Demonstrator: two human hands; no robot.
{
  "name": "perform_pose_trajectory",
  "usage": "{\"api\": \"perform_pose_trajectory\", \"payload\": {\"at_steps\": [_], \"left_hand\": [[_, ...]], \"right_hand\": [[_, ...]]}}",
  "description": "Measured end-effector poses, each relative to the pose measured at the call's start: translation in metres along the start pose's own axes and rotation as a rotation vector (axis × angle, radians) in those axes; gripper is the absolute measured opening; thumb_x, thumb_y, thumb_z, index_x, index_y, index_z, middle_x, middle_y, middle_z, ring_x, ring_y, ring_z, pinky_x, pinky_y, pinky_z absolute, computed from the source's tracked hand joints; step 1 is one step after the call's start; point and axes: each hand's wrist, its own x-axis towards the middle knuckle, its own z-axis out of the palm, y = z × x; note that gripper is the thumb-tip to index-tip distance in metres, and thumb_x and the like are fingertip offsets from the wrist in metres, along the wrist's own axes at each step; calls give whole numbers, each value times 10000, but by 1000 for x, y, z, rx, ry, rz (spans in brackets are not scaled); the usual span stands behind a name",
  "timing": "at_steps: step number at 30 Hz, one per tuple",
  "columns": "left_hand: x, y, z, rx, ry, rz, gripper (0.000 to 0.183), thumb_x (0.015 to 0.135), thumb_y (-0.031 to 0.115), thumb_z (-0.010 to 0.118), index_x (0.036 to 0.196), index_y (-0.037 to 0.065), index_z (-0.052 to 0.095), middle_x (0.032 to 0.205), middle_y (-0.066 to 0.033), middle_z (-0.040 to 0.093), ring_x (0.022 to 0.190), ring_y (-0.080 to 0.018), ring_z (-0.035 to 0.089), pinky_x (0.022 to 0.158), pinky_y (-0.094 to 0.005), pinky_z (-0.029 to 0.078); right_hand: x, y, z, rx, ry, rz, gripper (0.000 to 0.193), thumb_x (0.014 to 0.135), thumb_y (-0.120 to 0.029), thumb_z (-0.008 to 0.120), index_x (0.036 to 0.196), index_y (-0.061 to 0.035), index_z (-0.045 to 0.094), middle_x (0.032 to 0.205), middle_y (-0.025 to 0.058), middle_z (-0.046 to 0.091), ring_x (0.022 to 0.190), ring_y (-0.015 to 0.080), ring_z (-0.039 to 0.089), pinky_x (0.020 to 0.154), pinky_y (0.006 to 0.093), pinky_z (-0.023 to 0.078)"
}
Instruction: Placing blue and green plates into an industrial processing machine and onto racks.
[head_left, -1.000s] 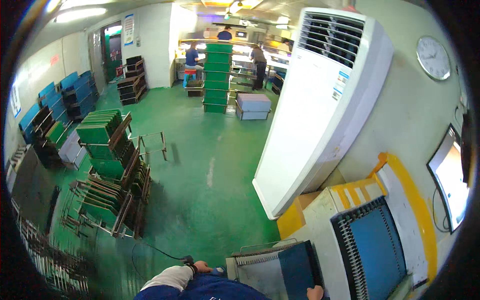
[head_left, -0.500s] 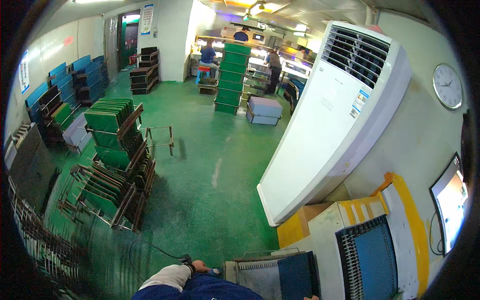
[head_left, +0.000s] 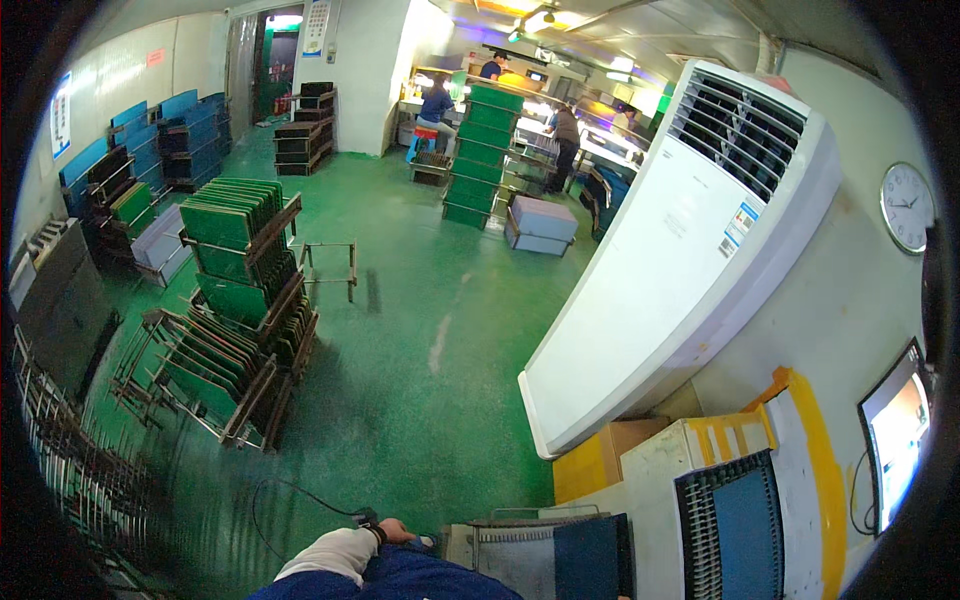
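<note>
One hand in clear view: L hand (head_left: 397,531), lower edge, dk band (head_left: 379,537) at wrist, pale sleeve (head_left: 325,560); fingers look part-curled, can't tell if anything's held. R hand not discernible, state unknown. Just rt of L hand: low comb-edged unit (head_left: 515,565), smooth grey face + dk blue panel (head_left: 585,555). Judgement: hold flat pcs by edges, square to comb, no forcing; fingertips off teeth. Black cord (head_left: 318,500) runs near wrist; best keep slack clear of unit. Further rt, second unit (head_left: 703,530): ridged, coil-like row beside flat blue panel; yellow tape (head_left: 822,480) on pale wall edge. Beyond: boxy yellow-brown carton (head_left: 583,468), then tall glossy white air con (head_left: 640,290), slatted top. Left, mid-dist: rusty-looking metal racks (head_left: 272,228) w/ thin rect. green boards (head_left: 215,225), upright, tightly spaced, on shiny green floor (head_left: 400,300). Far: tall green stack (head_left: 480,155), grey-lilac box (head_left: 540,225), co-worker (head_left: 565,148) by lit bench.
</note>
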Motion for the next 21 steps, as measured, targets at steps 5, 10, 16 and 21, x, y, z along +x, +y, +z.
{"api": "perform_pose_trajectory", "payload": {"at_steps": [5, 10, 16, 21], "left_hand": [[-5, 3, -7, -60, 1, -28, 579, 695, 595, 606, 972, 95, 700, 979, -133, 667, 941, -286, 616, 835, -361, 469], [-5, -14, 0, -97, 22, 14, 553, 695, 594, 612, 888, 86, 711, 884, -126, 676, 854, -265, 629, 764, -364, 481], [-7, -13, 0, -108, 25, 42, 533, 691, 601, 616, 811, 90, 711, 753, -91, 671, 730, -240, 627, 674, -361, 479], [-13, -9, -4, -89, 4, 21, 524, 694, 602, 615, 779, 93, 710, 734, -84, 667, 705, -235, 624, 659, -361, 477]], "right_hand": [[12, 16, 11, -111, -74, -60, 473, 758, -329, 601, 1060, 35, 586, 1145, 286, 542, 1085, 435, 492, 908, 457, 400], [-15, -8, -3, -100, -19, -75, 475, 768, -342, 592, 1061, 32, 583, 1132, 282, 546, 1070, 440, 493, 903, 467, 397], [-11, 4, 6, -42, 41, -92, 475, 785, -344, 588, 1057, 46, 578, 1117, 280, 554, 1051, 449, 497, 898, 467, 398], [7, 23, 24, -2, 66, -99, 476, 792, -338, 583, 1063, 54, 569, 1123, 289, 547, 1054, 442, 497, 896, 461, 398]]}}
